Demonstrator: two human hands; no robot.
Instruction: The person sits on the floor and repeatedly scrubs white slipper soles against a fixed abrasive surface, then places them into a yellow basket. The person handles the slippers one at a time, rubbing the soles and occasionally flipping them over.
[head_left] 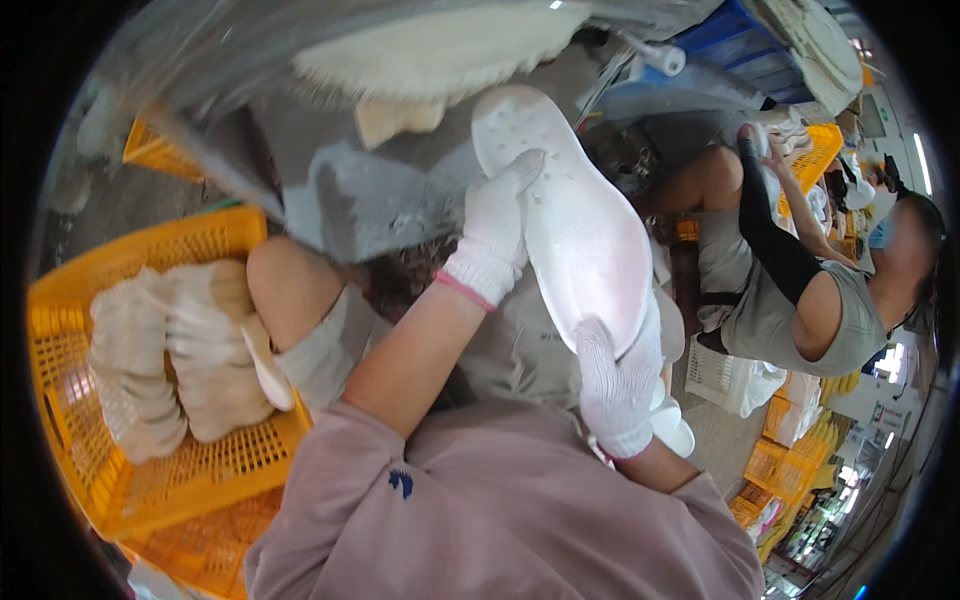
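Note:
Both my hands wear white knit gloves and hold one white shoe sole [590, 240] up in front of me. It is tilted, with one end far and slightly left and the other near my right hand. Several small holes or dimples dot its far end. My left hand [497, 225] grips its left edge, the thumb lying over the upper face. My right hand [618, 385] is wrapped round the near end with the thumb on top; its other fingers are partly hidden beneath. More white pieces [672, 425] show just beside my right wrist.
At my left, a yellow-orange crate [190, 500] holds stacked off-white soles [205, 340]. A large pale fuzzy-edged wheel [440, 55] stands beyond the sole, by a grey surface [370, 195]. To the right a co-worker [800, 310] sits, near a white basket [715, 375] and more crates [780, 465].

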